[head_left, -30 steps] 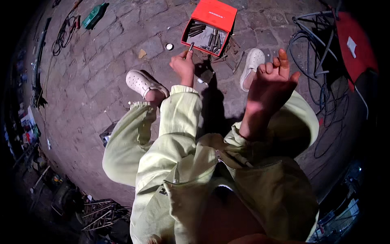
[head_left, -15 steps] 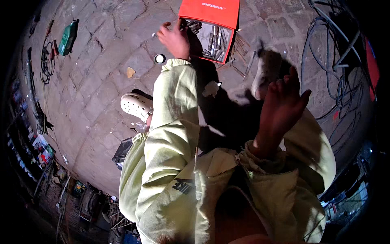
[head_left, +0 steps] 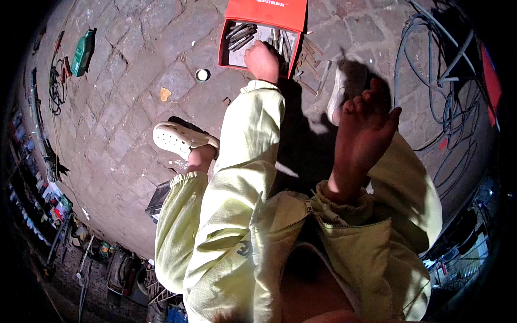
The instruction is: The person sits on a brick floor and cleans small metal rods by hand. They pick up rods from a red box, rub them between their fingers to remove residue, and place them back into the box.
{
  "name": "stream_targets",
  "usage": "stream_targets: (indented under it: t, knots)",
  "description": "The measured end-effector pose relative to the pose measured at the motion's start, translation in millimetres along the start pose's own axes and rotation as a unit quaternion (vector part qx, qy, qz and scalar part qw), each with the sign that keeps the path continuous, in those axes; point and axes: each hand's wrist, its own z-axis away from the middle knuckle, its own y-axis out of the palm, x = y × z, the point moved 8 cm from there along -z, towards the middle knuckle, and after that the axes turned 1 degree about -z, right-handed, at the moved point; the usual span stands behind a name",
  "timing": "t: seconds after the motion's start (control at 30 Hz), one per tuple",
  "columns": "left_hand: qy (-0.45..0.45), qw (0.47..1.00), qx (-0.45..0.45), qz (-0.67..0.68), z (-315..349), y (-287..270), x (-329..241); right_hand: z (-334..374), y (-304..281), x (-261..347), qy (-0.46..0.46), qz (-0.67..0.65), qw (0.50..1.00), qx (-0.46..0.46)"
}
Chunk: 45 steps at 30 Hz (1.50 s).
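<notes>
My left hand (head_left: 263,60) reaches into a shallow red box (head_left: 222,54) with its red lid (head_left: 266,13) folded back. Inside at the left lies a bundle of short dark metal rods (head_left: 242,36), roughly side by side. More silvery metal rods (head_left: 286,46) lie in the right half, partly under my fingers. The fingertips point down among them and are hidden, so a hold on any rod does not show. In shadow over my right thigh, my right hand (head_left: 366,121) is raised with loosely bent fingers and the thumb apart, nothing seen in it.
Thin brown sticks (head_left: 309,51) and a longer metal bar (head_left: 323,78) lie right of the box, by my right shoe (head_left: 349,81). A round white-topped lid (head_left: 202,75) and a green bottle (head_left: 82,53) are leftward. Grey hoses (head_left: 431,70) coil at the right.
My left hand has moved from the box's left edge to its middle, uncovering the dark rods at the left. The view has shifted slightly; my right hand keeps about the same pose.
</notes>
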Motion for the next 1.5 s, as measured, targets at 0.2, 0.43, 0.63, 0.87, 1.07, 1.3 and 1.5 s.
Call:
stream_targets:
  t: [0.2, 0.43, 0.63, 0.87, 1.07, 1.3, 1.5]
  knots:
    - [-0.006, 0.996, 0.006, 0.086, 3, -13, 17, 1, 8, -14, 0.007, 0.105, 0.994, 0.002]
    - [-0.173, 0.63, 0.247, 0.715, 86, -163, -35, 43, 57, -27, -0.005, 0.339, 0.932, 0.128]
    - [0.0, 0.748, 0.214, 0.628, 176, -328, -60, 120, 110, -4, 0.005, 0.359, 0.888, 0.287]
    - [0.04, 0.723, 0.162, 0.67, 279, -435, -60, 245, 154, 62, 0.061, 0.242, 0.862, 0.441]
    - [0.118, 0.795, -0.138, 0.578, 355, -516, -51, 324, 155, 111, -0.038, 0.215, 0.882, 0.417]
    - [0.159, 0.807, -0.182, 0.539, 424, -555, -44, 379, 153, 143, -0.058, 0.19, 0.862, 0.466]
    - [0.136, 0.728, -0.089, 0.666, 447, -551, -34, 413, 145, 133, 0.032, 0.272, 0.825, 0.494]
